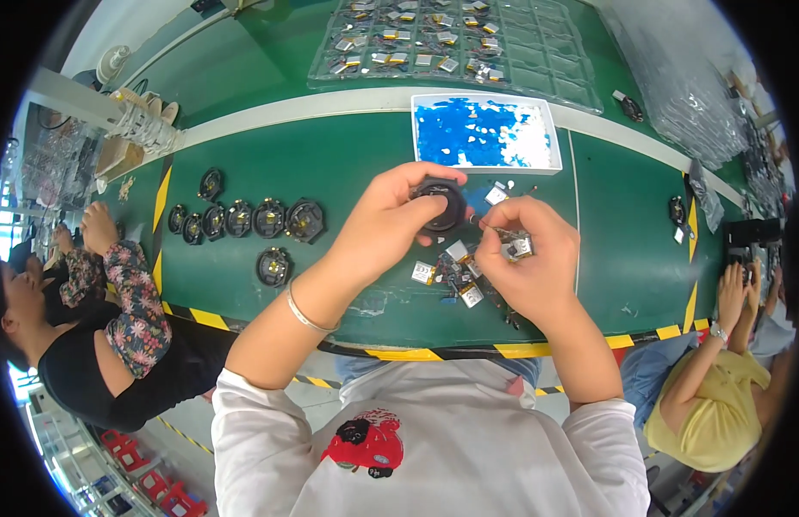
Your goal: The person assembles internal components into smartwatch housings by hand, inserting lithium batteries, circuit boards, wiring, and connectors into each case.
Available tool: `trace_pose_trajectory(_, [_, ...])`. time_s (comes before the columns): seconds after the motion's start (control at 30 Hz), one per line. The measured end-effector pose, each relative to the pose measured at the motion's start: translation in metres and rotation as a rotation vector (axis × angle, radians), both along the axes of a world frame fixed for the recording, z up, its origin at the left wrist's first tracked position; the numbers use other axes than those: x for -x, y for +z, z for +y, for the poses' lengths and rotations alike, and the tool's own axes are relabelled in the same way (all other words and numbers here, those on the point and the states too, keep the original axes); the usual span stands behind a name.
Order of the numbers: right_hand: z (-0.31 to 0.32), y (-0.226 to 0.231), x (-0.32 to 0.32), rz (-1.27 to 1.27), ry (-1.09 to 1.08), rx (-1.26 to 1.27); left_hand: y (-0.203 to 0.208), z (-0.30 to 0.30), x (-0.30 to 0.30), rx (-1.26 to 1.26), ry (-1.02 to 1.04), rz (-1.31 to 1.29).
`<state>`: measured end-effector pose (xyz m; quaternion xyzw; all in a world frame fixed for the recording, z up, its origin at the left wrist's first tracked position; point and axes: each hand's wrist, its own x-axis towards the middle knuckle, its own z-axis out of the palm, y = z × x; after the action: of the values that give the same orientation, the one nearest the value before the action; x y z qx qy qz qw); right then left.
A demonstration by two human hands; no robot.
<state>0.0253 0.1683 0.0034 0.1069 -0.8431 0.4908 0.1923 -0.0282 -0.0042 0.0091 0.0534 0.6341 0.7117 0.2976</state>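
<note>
My left hand (384, 215) is closed around a black round casing (451, 209), thumb pressed on its face. Close beside it, my right hand (540, 258) pinches a small silver battery (522, 247) with thin wires, which reach toward the casing's edge. Whether a wire touches the casing I cannot tell. Just below the hands lies a loose heap of silver batteries (423, 272) with dark leads and small black parts. One more silver battery (496, 196) rests on the table above my right hand.
A white box (485, 171) holds blue and white bits. Behind it stands a clear compartment tray (546, 60) with batteries. Several black casings (268, 218) sit at left on the green table (365, 323). People work at left (89, 345) and right (709, 396). Plastic trays (675, 82) are stacked far right.
</note>
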Motion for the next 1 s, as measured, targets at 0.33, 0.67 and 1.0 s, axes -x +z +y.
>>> trace_pose_trajectory(0.33, [0.000, -0.015, 0.014, 0.103, -0.064, -0.348, -0.025, 0.017, -0.012, 0.118, 0.098, 0.394])
trace_pose_trajectory(0.67, [-0.006, -0.017, 0.012, 0.143, -0.077, -0.387, -0.024, 0.014, -0.017, 0.227, 0.072, 0.421])
trace_pose_trajectory(1.0, [-0.009, -0.016, 0.013, 0.206, -0.097, -0.402, -0.022, 0.015, -0.020, 0.194, 0.071, 0.446])
